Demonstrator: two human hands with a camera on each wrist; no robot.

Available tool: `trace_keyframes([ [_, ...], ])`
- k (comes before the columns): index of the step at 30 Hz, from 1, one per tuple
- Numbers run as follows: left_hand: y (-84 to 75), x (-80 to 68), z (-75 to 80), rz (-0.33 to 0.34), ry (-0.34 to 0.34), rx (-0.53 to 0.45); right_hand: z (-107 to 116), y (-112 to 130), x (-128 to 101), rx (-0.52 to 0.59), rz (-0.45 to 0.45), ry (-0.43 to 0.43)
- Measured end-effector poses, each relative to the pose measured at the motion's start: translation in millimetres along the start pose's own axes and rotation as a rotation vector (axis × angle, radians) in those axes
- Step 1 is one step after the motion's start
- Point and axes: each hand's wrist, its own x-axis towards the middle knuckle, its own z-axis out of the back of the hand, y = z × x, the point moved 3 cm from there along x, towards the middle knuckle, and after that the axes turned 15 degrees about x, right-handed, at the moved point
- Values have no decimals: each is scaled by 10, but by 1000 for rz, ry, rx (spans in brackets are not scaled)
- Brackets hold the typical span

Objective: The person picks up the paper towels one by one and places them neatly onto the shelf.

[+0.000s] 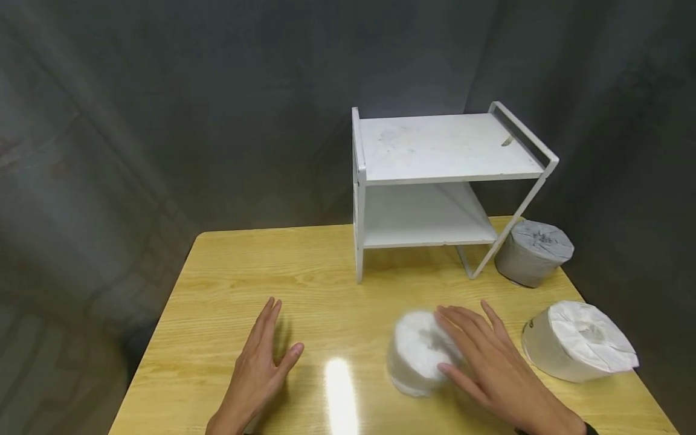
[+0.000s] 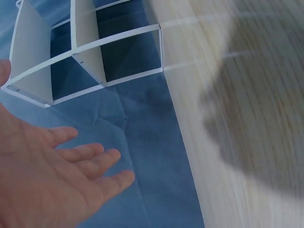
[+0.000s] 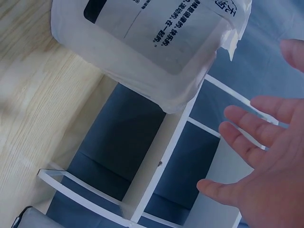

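Observation:
A white paper-wrapped roll [image 1: 410, 359], blurred in the head view, is on the table in front of the shelf. My right hand [image 1: 489, 365] is beside and partly over it, fingers spread and overlapping its right side. In the right wrist view a gap shows between that hand [image 3: 266, 156] and the roll [image 3: 137, 52], whose wrapper carries dark print. Over the table's left part, my left hand [image 1: 258, 368] holds nothing, its thumb held apart from the straight fingers. The left wrist view shows the palm of that hand [image 2: 61, 175] with relaxed fingers.
A white two-tier shelf [image 1: 446, 148] stands at the back of the wooden table [image 1: 261, 266]. Right of it sits a grey-wrapped roll [image 1: 530, 260]. Another white wrapped roll [image 1: 571, 347] lies near the right edge, close to my right forearm. Dark curtains [image 1: 272, 121] hang behind.

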Motion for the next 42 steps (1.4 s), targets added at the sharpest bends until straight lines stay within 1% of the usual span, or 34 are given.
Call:
trace_keyframes([
  [7,-1,10,-7,-9,-10,-6,-22,8,-12,-5,13,0],
  [13,4,-1,-17,-12,-22,-12,-30,21,2,-5,51,-29],
  [17,15,-12,-11,-4,-17,-15,-43,28,14,0,58,-33],
  [26,31,-6,0,-10,-16,-11,-98,42,27,20,90,-45],
  [33,33,-8,-2,-10,-13,-15,-127,37,15,28,61,-5],
  [36,33,-6,-3,-10,-11,-15,-133,47,16,27,63,-5],
  [42,29,-2,-5,-9,-5,-12,-153,55,5,16,39,18],
])
